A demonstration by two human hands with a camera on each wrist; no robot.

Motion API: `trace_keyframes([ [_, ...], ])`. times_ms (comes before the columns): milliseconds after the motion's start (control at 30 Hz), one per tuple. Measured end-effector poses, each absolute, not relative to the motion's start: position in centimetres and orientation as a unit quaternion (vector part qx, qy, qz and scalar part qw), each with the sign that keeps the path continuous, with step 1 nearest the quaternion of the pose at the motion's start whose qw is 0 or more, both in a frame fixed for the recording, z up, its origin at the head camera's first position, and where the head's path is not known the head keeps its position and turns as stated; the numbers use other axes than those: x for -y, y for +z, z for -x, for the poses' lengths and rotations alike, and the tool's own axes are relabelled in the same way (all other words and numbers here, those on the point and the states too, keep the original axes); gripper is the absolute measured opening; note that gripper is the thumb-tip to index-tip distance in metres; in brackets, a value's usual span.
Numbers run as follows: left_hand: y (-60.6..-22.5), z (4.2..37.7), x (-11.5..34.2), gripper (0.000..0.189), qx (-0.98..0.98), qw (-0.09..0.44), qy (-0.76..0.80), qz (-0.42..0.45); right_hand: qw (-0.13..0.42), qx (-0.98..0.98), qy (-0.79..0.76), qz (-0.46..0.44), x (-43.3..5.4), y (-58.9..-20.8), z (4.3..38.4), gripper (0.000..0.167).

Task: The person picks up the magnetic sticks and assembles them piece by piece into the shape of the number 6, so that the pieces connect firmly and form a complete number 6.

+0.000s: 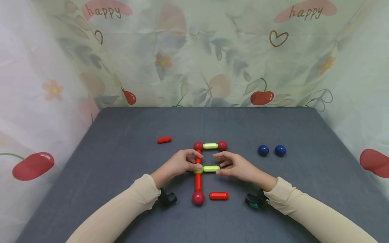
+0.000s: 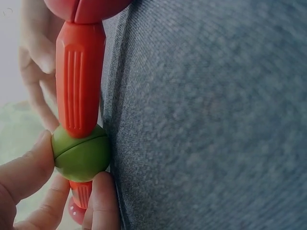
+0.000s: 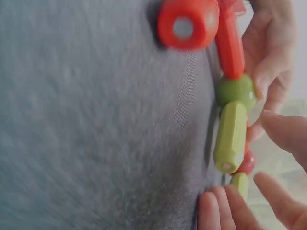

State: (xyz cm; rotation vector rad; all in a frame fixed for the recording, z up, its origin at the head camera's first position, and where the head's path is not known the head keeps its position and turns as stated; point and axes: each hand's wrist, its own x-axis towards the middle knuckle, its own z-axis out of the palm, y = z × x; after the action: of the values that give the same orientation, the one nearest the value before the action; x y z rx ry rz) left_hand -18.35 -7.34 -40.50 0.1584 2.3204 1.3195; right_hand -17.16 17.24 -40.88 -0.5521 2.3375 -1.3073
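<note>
On the dark table lies a figure of balls and magnetic rods. My left hand point(image 1: 183, 161) pinches its green ball point(image 2: 81, 155) between thumb and fingers. Red rods point(image 1: 198, 182) run from that ball to a red ball point(image 1: 198, 198) near me and another red ball point(image 1: 198, 145) farther away. A yellow-green rod point(image 3: 230, 139) sticks out rightward from the green ball. Around its free end my right hand point(image 1: 237, 166) hovers with fingers spread apart, holding nothing. Beyond it, a second yellow-green rod point(image 1: 210, 146) links the far red ball to one more red ball point(image 1: 222, 145).
A loose red rod point(image 1: 218, 196) lies right of the near red ball. Another red rod point(image 1: 164, 139) is at the far left. Two dark blue balls point(image 1: 263, 150) stand to the right. Patterned cloth point(image 1: 199, 67) hangs behind the table point(image 1: 127, 125).
</note>
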Motion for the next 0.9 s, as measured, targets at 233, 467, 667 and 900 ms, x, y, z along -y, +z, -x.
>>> trace_keyframes([
  [233, -40.5, 18.4, 7.2, 0.032, -0.837, 0.226, 0.493, -0.066, 0.175, -0.841, -0.474, 0.195, -17.6, -40.0, 15.0, 0.067],
  [467, -40.4, 18.3, 7.2, 0.032, -0.836, 0.227, 0.496, -0.057, 0.171, -0.850, -0.454, 0.206, -17.3, -39.7, 12.3, 0.066],
  [667, -40.4, 18.2, 7.2, 0.032, -0.838, 0.219, 0.497, -0.060, 0.185, -0.860, -0.417, 0.229, -17.1, -40.3, 11.1, 0.056],
  [900, -40.5, 18.3, 7.3, 0.032, -0.836, 0.221, 0.499, -0.062, 0.196, -0.862, -0.393, 0.252, -16.8, -40.4, 11.1, 0.046],
])
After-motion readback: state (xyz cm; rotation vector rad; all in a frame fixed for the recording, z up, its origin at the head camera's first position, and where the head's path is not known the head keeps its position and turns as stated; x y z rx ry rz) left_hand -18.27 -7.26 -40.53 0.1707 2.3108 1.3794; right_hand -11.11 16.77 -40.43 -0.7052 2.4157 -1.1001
